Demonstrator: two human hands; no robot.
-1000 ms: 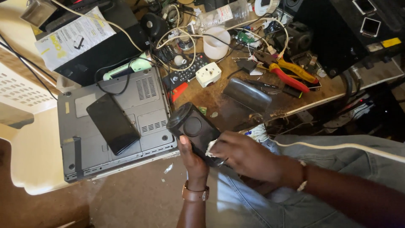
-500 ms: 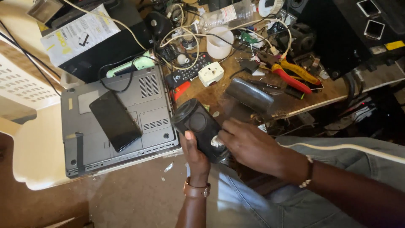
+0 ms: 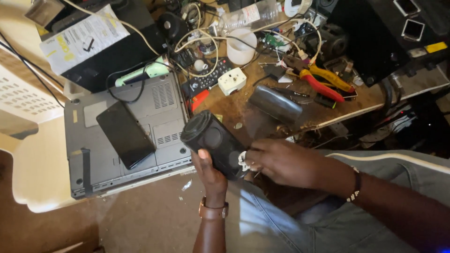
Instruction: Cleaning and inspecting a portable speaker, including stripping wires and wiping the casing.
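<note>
A black cylindrical speaker (image 3: 213, 140) lies tilted over my lap, its round end up and to the left. My left hand (image 3: 209, 175) grips its lower body from beneath, thumb on top. My right hand (image 3: 281, 161) is at the speaker's near end, fingers pinched on a small white piece (image 3: 243, 161) against it. What the white piece is cannot be made out.
A grey laptop (image 3: 89, 164) lies upside down on a cream chair, with a black phone (image 3: 124, 134) on it. The wooden workbench (image 3: 234, 107) carries a dark cylinder (image 3: 275, 104), red and yellow pliers (image 3: 323, 82), a white plug (image 3: 232, 80), a remote, cables and a white cup (image 3: 240, 46).
The speaker has shifted slightly in my hands, and my right hand has moved along its near end; the view has also drifted a little.
</note>
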